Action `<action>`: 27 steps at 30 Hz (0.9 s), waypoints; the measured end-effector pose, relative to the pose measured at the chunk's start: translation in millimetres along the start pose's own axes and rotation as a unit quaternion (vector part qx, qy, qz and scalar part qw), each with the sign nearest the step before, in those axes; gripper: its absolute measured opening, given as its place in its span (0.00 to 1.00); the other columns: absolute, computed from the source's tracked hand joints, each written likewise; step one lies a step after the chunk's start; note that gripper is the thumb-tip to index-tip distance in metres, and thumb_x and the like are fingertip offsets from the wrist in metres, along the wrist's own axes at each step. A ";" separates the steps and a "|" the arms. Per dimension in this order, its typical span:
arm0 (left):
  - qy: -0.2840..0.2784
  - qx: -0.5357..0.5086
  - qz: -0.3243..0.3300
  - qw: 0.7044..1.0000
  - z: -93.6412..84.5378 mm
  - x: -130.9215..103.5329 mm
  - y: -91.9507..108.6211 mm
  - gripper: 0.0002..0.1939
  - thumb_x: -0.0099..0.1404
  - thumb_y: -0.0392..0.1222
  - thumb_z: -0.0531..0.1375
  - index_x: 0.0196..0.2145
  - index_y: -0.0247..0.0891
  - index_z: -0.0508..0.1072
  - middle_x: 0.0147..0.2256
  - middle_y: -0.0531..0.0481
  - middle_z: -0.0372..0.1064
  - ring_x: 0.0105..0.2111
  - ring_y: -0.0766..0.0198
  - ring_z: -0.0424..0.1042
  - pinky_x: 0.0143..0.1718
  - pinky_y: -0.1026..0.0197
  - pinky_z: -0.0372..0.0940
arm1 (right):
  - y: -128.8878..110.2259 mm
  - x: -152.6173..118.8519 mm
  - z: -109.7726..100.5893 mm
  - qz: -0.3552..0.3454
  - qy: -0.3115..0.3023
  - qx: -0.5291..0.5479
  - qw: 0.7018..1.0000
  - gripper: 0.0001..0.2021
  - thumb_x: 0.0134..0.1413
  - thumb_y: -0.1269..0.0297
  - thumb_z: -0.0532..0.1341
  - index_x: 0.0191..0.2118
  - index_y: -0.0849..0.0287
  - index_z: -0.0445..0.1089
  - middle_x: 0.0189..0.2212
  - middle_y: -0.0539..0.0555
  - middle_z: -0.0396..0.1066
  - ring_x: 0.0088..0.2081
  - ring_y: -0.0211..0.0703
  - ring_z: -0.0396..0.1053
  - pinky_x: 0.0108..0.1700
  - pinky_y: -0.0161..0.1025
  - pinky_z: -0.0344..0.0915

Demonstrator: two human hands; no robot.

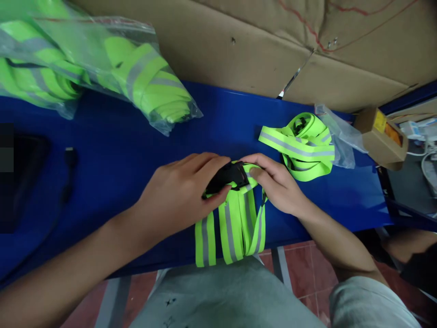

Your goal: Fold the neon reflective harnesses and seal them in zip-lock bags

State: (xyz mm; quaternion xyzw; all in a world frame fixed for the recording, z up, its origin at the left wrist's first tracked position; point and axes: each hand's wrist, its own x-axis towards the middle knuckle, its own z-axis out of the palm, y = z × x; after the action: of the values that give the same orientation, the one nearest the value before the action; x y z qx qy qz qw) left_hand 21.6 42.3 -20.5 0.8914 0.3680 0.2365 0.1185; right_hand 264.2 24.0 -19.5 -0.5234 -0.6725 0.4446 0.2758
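Near the front edge of the blue table, my left hand [182,184] is closed around a black plastic buckle [228,178]. A neon yellow-green reflective strap [229,228] with a grey stripe runs from it. The strap hangs in several loops over the table edge toward my lap. My right hand [278,182] pinches the strap just right of the buckle, thumb on top. Fingers of both hands partly cover the buckle. Beyond my right hand lies another reflective strap [309,148], loosely coiled on the table, with a dark part inside its roll.
Clear plastic bags [146,82] with rolled reflective straps lie at the back left. A black cable with a plug [70,159] lies at the left. At the right are an empty-looking plastic bag [341,136] and a cardboard box [380,136]. Brown board [239,41] lines the back.
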 end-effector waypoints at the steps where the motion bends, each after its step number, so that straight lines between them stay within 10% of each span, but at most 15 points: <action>1: -0.003 0.031 0.005 0.999 3.6 -0.9 0.6 0.15 0.71 0.41 0.61 0.53 0.34 0.75 0.46 0.44 0.81 0.42 0.51 0.81 0.36 0.55 0.72 | -0.4 -1.2 1.4 -0.006 -0.003 -0.009 1.000 0.13 0.75 0.59 0.54 0.54 0.54 0.73 0.35 0.49 0.74 0.32 0.37 0.67 0.35 0.36 0.63; 5: -0.004 0.113 0.039 0.993 11.7 -1.5 -0.8 0.13 0.70 0.42 0.63 0.48 0.31 0.77 0.35 0.46 0.78 0.32 0.53 0.79 0.27 0.55 0.68 | -2.5 -4.0 6.6 -0.016 -0.005 -0.058 0.998 0.14 0.75 0.59 0.53 0.55 0.54 0.73 0.31 0.47 0.75 0.26 0.36 0.66 0.32 0.36 0.63; 10: -0.014 0.202 0.139 0.969 7.8 -2.0 0.3 0.08 0.71 0.36 0.61 0.42 0.28 0.78 0.29 0.47 0.72 0.26 0.56 0.76 0.23 0.54 0.65 | -4.0 -3.2 15.3 -0.076 -0.007 -0.152 0.985 0.16 0.69 0.56 0.63 0.56 0.57 0.72 0.48 0.57 0.80 0.42 0.45 0.78 0.41 0.39 0.68; 17: -0.020 0.224 0.161 0.961 -0.6 -0.9 5.8 0.03 0.69 0.35 0.62 0.35 0.34 0.75 0.27 0.50 0.70 0.24 0.56 0.74 0.21 0.55 0.60 | -9.2 -2.6 13.1 -0.073 0.001 -0.183 0.980 0.09 0.68 0.58 0.64 0.43 0.59 0.71 0.29 0.48 0.73 0.24 0.35 0.64 0.30 0.36 0.56; 27: -0.049 0.202 0.091 0.974 -36.4 -9.7 39.2 0.08 0.71 0.42 0.59 0.38 0.36 0.76 0.26 0.48 0.73 0.25 0.56 0.75 0.21 0.58 0.51 | -51.0 -33.3 5.7 -0.112 0.019 -0.174 0.978 0.10 0.67 0.61 0.64 0.35 0.57 0.64 0.22 0.43 0.60 0.22 0.32 0.55 0.28 0.35 0.50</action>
State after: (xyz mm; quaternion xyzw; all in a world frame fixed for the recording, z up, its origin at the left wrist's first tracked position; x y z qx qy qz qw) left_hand 20.6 9.2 22.7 0.9370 0.3195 0.1235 -0.0681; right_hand 246.0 -12.2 26.4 -0.4933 -0.7883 0.2773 0.2416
